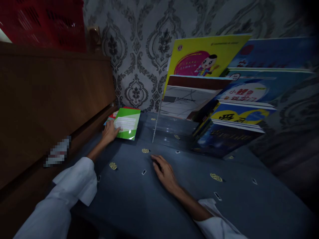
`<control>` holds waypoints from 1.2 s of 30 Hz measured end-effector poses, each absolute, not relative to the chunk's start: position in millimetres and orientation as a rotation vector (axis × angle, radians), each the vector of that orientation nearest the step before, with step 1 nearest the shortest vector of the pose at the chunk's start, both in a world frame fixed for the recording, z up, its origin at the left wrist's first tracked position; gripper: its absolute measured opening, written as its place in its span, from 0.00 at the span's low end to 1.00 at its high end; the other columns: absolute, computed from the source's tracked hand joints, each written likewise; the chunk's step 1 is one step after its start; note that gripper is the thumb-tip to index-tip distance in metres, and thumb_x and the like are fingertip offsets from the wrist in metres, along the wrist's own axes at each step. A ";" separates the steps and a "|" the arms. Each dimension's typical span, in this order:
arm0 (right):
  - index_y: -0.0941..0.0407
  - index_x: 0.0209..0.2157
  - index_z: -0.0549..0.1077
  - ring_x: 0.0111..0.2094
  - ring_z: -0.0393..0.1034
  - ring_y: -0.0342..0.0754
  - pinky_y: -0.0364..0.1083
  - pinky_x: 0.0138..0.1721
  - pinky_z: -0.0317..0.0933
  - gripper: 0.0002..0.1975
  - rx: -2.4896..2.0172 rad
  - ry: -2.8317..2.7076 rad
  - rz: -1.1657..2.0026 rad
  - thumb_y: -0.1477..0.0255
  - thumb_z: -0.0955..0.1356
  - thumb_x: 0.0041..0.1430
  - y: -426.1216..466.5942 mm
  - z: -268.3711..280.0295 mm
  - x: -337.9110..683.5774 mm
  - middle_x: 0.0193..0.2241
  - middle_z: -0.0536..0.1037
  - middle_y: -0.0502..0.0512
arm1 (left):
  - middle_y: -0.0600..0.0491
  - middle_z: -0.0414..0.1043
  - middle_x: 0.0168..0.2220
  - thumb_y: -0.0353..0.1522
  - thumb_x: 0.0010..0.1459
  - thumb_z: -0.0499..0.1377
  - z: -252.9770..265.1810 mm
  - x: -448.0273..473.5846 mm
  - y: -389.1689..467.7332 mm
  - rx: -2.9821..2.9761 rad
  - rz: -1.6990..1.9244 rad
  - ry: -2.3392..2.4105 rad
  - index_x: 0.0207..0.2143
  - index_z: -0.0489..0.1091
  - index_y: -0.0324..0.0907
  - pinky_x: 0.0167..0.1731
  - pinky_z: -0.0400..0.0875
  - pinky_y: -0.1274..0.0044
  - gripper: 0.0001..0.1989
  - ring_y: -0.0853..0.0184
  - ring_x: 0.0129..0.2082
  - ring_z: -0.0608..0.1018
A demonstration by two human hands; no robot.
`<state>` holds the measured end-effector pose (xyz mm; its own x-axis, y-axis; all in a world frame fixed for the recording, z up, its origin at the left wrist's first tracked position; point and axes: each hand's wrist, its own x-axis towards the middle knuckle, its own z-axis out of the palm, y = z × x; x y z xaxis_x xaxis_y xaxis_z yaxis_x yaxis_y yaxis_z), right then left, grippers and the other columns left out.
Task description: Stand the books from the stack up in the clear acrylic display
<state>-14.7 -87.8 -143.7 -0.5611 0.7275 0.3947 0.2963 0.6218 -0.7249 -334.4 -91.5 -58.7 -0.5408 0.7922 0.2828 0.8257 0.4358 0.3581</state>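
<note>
My left hand (pixel 109 132) is at the left edge of a green booklet (pixel 129 122) with a pale text panel. Its thumb lies on the cover, and the other fingers are at the edge, partly hidden. Beneath the green booklet, other booklets with red and light covers (pixel 113 115) peek out at the left and back. My right hand (pixel 165 172) is low over the grey patterned tablecloth (pixel 174 205), holding nothing, with its fingers loosely curved and the thumb apart from them. Ahead of it stands a clear acrylic rack (pixel 171 127).
In the rack are a yellow book (pixel 211 44), a greyish-white booklet (pixel 184 99) and several blue books (pixel 229 139) in tiers at the right. A wooden cabinet (pixel 57 83) borders the table on the left, with a red plastic basket (pixel 59 26) on top. Patterned wallpaper (pixel 136 66) is behind.
</note>
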 end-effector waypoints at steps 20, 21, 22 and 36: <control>0.54 0.54 0.73 0.56 0.70 0.56 0.59 0.57 0.64 0.19 -0.698 -2.073 0.693 0.63 0.60 0.68 -92.7 -132.7 -18.9 0.53 0.76 0.62 | 0.57 0.74 0.25 0.36 0.57 0.63 -97.8 -295.3 -211.2 -1.960 -2.089 -3.177 0.63 0.48 0.39 0.12 0.65 0.82 0.37 0.67 0.17 0.77; 0.54 0.54 0.73 0.56 0.69 0.56 0.59 0.57 0.64 0.19 -0.691 -2.087 0.686 0.64 0.60 0.68 -93.8 -132.6 -18.8 0.53 0.76 0.62 | 0.56 0.75 0.27 0.37 0.57 0.62 -97.7 -290.1 -221.8 -2.052 -2.056 -3.202 0.65 0.45 0.39 0.13 0.66 0.82 0.40 0.66 0.18 0.77; 0.54 0.53 0.74 0.56 0.69 0.57 0.59 0.57 0.64 0.19 -0.683 -2.107 0.683 0.64 0.60 0.69 -95.0 -132.8 -18.7 0.54 0.75 0.63 | 0.56 0.75 0.27 0.38 0.58 0.62 -96.7 -285.5 -231.3 -2.153 -1.988 -3.227 0.66 0.42 0.40 0.13 0.67 0.81 0.42 0.66 0.18 0.78; 0.63 0.66 0.59 0.68 0.51 0.54 0.58 0.67 0.50 0.26 -0.386 -2.738 0.557 0.75 0.56 0.68 -111.4 -110.9 -113.7 0.66 0.60 0.67 | 0.41 0.68 0.60 0.24 0.61 0.49 -106.0 -281.7 -177.2 -2.213 -0.541 -2.311 0.62 0.60 0.37 0.60 0.64 0.66 0.26 0.59 0.61 0.70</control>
